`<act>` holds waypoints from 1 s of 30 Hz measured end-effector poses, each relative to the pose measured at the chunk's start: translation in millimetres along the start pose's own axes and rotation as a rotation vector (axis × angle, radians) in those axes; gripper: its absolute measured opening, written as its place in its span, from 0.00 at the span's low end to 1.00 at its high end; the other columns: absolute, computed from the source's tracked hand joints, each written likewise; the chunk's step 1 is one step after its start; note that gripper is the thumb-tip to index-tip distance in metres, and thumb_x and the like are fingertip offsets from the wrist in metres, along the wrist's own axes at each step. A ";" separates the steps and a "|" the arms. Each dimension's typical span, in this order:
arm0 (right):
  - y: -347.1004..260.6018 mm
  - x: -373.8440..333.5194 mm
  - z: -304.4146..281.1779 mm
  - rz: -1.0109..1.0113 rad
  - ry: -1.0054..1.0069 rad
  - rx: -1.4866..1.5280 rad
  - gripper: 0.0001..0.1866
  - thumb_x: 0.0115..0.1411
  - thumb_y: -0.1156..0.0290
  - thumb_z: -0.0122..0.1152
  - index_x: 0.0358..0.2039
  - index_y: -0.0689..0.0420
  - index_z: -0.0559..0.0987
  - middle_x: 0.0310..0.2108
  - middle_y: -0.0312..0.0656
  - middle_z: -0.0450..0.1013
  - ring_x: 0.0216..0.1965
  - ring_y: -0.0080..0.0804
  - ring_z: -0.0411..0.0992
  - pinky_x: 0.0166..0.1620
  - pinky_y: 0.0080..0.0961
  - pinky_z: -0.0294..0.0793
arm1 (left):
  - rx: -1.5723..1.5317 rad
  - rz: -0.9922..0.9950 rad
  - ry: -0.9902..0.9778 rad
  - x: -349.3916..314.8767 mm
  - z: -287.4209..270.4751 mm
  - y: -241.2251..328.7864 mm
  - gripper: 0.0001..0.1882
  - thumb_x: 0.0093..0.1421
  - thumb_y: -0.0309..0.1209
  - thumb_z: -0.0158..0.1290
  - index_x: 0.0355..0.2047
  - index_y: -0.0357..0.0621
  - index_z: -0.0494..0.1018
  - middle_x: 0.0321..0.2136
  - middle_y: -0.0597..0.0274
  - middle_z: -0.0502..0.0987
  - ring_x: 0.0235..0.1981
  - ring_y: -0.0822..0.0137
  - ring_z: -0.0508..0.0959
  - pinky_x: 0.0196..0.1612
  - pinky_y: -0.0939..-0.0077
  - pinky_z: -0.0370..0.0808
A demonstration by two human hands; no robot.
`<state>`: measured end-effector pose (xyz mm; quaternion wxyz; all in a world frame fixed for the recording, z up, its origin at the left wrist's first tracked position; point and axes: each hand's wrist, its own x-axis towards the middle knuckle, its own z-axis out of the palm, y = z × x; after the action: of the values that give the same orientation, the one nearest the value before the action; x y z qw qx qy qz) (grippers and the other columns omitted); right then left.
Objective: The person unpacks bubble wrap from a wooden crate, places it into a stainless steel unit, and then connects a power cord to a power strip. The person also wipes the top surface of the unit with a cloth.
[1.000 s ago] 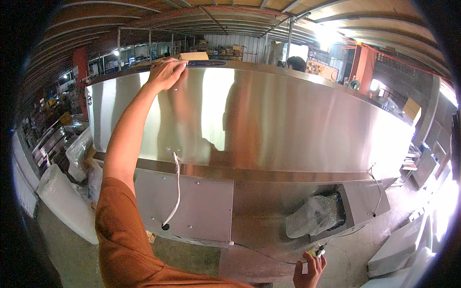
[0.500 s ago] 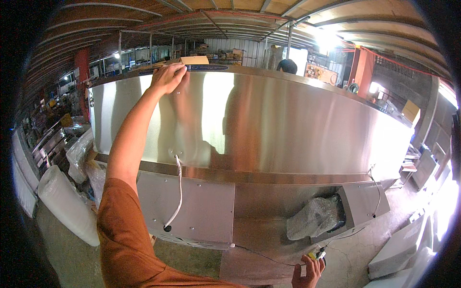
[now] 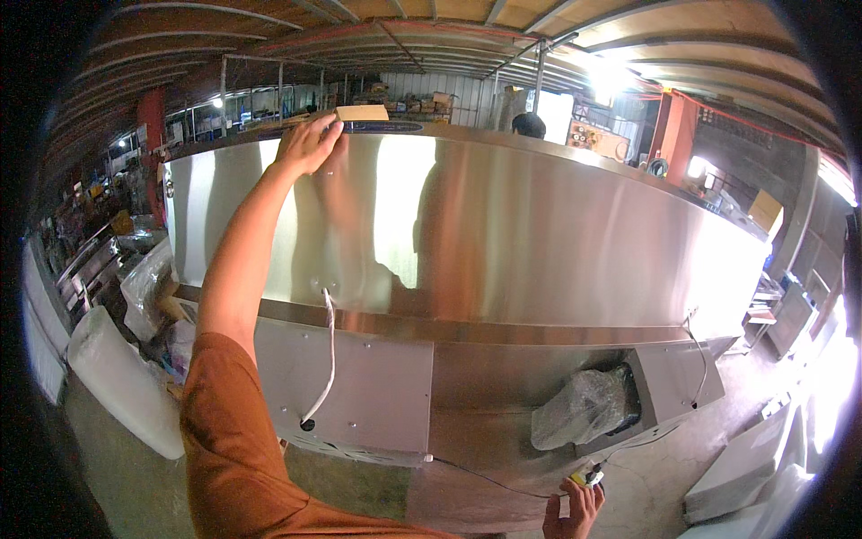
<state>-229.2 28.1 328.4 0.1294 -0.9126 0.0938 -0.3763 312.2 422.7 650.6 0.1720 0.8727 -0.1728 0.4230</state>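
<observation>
My left hand (image 3: pixel 310 144) reaches up to the top edge of a long stainless-steel cabinet (image 3: pixel 521 238), its fingers bent over the rim. Right beside those fingertips lies a piece of tan cardboard (image 3: pixel 362 113). Low at the right, my right hand (image 3: pixel 575 512) pinches a small plug-like piece (image 3: pixel 588 478) in yellow, white and black. Dark cable runs from it toward the cabinet's lower housings; its exact kind is too small to make out. A white cable (image 3: pixel 331 359) links the steel panel to the grey lower box (image 3: pixel 377 386).
A bubble-wrapped part (image 3: pixel 579 411) sits beside the right-hand housing (image 3: pixel 678 382). On the floor at left stands a white foam roll (image 3: pixel 117 382); wrapped white panels (image 3: pixel 750 463) lie at lower right. Beyond the cabinet, the top of a person's head (image 3: pixel 528 124) shows.
The view has shifted slightly, so the cabinet sits a little further left. Both hands keep nearly the same places; the right still pinches the small piece.
</observation>
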 end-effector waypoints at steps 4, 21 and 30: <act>0.7 0.2 2.0 -0.004 -0.019 0.040 0.14 0.54 0.72 0.64 0.42 0.55 0.78 0.40 0.46 0.77 0.43 0.48 0.74 0.54 0.46 0.66 | 0.043 0.024 0.026 -0.6 -1.9 5.7 0.37 0.65 0.61 0.35 0.63 0.48 0.65 0.57 0.49 0.71 0.58 0.47 0.71 0.61 0.57 0.66; 26.3 -1.4 -4.1 0.062 0.040 0.027 0.19 0.53 0.71 0.64 0.47 0.55 0.78 0.42 0.48 0.77 0.47 0.50 0.72 0.59 0.49 0.63 | -0.002 -0.124 -0.002 0.2 -7.2 1.0 0.43 0.64 0.62 0.37 0.65 0.38 0.57 0.58 0.42 0.69 0.57 0.43 0.71 0.62 0.56 0.65; 94.8 -2.1 -43.5 0.042 0.066 0.037 0.26 0.46 0.70 0.68 0.49 0.52 0.76 0.41 0.40 0.75 0.45 0.40 0.72 0.55 0.45 0.61 | -0.587 0.239 0.300 -48.8 -27.1 158.6 0.26 0.72 0.43 0.39 0.63 0.40 0.63 0.61 0.52 0.67 0.63 0.61 0.65 0.66 0.67 0.58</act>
<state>-268.6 -68.5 327.6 0.1509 -0.8951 0.1103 -0.4048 194.5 302.7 651.9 0.3885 0.6877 -0.3608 0.4959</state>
